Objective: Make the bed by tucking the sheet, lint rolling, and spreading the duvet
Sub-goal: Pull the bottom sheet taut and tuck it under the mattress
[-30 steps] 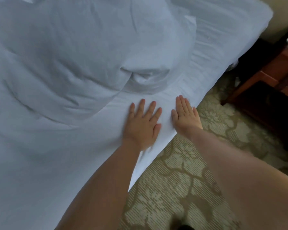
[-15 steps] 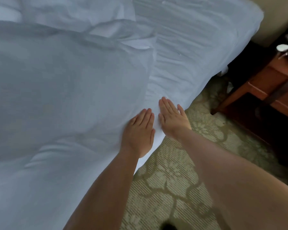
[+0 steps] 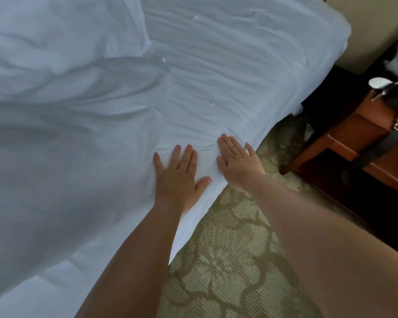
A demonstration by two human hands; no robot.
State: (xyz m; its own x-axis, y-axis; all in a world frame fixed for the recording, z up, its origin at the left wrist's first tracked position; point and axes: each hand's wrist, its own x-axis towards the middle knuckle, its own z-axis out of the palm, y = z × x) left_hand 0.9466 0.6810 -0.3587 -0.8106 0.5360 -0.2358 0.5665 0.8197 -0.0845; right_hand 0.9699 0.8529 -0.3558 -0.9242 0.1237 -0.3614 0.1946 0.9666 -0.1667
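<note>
The puffed-up duvet (image 3: 62, 106) has dropped flat; both hands, left hand (image 3: 177, 180) and right hand (image 3: 238, 164), press it flat-fingered, grasping nothing, smoothing next.

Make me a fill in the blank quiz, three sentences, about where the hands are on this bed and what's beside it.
1. Both the left hand and the right hand lie ____ on the white sheet.
2. The bunched duvet lies to the ____ of the hands.
3. The floor beside the bed is covered with patterned ____.

Missing words: flat; left; carpet
</note>
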